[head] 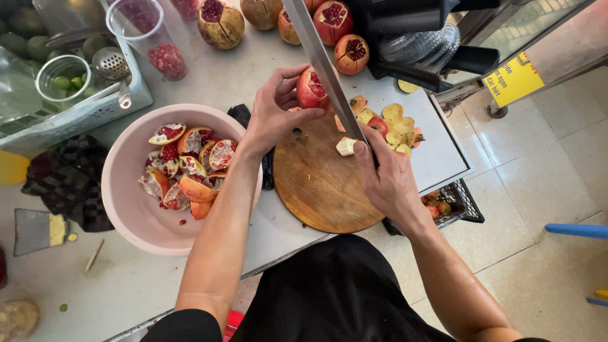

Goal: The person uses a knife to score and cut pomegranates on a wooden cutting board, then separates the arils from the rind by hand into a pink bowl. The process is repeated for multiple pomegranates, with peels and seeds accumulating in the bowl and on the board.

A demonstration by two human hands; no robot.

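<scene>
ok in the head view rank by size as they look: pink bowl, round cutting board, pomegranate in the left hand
1. pink bowl
2. round cutting board, somewhat smaller
3. pomegranate held in the left hand, clearly smallest

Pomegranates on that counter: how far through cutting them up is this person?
Done: the pink plastic bowl already holds a pile of cut red pomegranate pieces, and yellowish peel scraps lie beside the round wooden cutting board. In hand: the left hand grips a red pomegranate while the right hand holds a long steel knife against it. Left: several top-trimmed pomegranates wait behind.
</scene>
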